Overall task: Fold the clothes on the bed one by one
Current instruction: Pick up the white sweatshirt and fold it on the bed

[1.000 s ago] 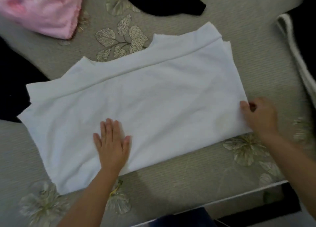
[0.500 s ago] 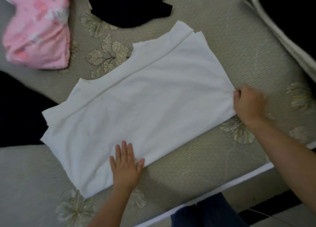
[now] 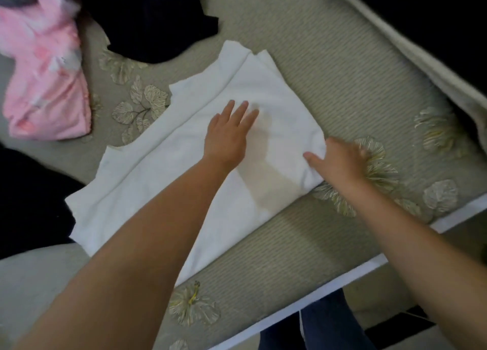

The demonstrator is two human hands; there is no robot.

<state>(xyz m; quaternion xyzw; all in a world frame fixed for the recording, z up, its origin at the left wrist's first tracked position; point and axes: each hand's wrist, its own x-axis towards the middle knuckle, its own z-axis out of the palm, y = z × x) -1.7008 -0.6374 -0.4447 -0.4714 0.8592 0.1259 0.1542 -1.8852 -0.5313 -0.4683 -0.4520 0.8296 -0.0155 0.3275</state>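
Note:
A white garment (image 3: 147,191), folded lengthwise, lies diagonally on the beige flower-patterned bed cover (image 3: 342,86). My left hand (image 3: 228,136) lies flat on its right half with the fingers straight and spread. My right hand (image 3: 340,162) is at the garment's right end. Its thumb is on top of the fabric, which bunches up there, and its fingers are blurred against the edge.
A pink garment (image 3: 44,86) lies crumpled at the upper left. One dark garment (image 3: 152,20) is at the top, another dark cloth (image 3: 29,205) at the left edge. The bed's white front edge (image 3: 316,297) runs below my arms. White-trimmed dark fabric (image 3: 421,60) lies at the upper right.
My left hand moved from the garment's near edge up onto its right half. My right hand stayed at the right end, where the fabric now bunches. The view shifted.

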